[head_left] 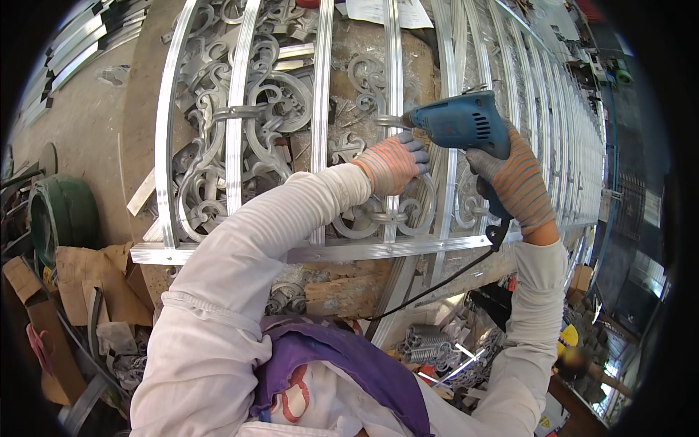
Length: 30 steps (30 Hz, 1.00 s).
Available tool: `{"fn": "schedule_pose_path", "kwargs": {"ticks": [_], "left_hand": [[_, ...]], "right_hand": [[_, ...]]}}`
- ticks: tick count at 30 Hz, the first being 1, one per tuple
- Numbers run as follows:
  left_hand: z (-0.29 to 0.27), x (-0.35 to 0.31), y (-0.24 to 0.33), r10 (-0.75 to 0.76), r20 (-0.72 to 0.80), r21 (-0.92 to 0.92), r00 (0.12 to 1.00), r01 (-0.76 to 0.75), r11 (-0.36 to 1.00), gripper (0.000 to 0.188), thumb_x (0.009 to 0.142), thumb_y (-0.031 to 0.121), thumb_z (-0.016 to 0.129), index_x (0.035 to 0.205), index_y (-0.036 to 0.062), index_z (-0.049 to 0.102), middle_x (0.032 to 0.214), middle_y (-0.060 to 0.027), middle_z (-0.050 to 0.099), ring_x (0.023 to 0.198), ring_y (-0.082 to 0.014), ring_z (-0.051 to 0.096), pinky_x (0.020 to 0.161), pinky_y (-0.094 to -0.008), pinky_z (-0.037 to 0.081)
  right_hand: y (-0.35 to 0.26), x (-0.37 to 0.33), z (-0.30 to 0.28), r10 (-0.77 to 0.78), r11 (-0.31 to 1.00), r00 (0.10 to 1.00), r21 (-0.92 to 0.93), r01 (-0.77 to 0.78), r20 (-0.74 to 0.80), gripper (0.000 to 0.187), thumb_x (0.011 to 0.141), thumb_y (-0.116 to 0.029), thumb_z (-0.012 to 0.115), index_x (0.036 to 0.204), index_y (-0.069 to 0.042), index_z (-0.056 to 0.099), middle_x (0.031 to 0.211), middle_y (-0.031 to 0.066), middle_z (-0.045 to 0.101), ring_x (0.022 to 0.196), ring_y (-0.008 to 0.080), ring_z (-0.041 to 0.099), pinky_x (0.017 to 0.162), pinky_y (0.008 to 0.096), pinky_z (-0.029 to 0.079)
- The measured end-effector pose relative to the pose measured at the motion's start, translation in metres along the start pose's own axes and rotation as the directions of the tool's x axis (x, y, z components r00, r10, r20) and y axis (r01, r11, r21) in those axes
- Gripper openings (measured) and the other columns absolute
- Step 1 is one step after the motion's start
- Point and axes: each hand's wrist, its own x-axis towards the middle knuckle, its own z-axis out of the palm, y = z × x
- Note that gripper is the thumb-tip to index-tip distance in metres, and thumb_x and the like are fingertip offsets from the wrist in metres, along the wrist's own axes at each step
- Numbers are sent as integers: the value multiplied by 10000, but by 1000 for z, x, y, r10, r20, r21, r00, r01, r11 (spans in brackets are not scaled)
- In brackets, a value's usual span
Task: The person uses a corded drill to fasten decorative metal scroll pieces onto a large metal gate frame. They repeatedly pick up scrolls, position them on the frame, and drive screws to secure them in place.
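My right hand (523, 182), in a grey and orange striped glove, is closed round the handle of a blue electric drill (460, 124). The drill lies sideways, its front end pointing left at a grey metal collar (389, 121) on an upright silver bar. Whether the tip touches the collar cannot be made out. Just below the collar, my gloved left hand (393, 162) has its fingers closed over a grey scroll ornament (419, 207) at the same bar; part of the ornament is hidden under the hand. A black cord (455, 277) runs down from the drill.
The silver bars join a cross rail (349, 251) near me. More scroll ornaments (280, 102) lie among the bars at left. A green round container (64, 218) and cardboard (102, 280) stand at far left. Metal parts (429, 342) are piled below the rail.
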Motion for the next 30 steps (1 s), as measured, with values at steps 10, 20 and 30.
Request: {"fn": "schedule_pose_path", "kwargs": {"ticks": [10,20,30], "left_hand": [[15,-3,-2,21,-158,-23,987,-24,999,391,851,259,673,1211,111,707,1210,-40,654,1224,-261,577,1077,-433,417],[2,-2,-1,0,-37,-4,999,0,1000,464,935,299,650,1360,112,644,1395,-56,616,1364,-286,516,1186,-453,358],[-8,-5,-9,37,18,44,999,-38,998,480,939,324,639,1364,103,624,1414,-120,600,1370,-349,511,1161,-490,381]], "right_hand": [[-15,7,1,-149,967,988,-204,152,28,622,843,-222,788,1342,50,535,786,87,672,555,157,653,487,313,538],[4,6,24,-331,910,938,-298,288,-105,554,828,-253,796,1242,43,578,809,109,685,561,168,659,506,316,547],[26,-154,-37,110,920,923,390,47,-370,408,866,-260,772,1159,-12,636,849,66,719,598,126,640,554,274,510]]}}
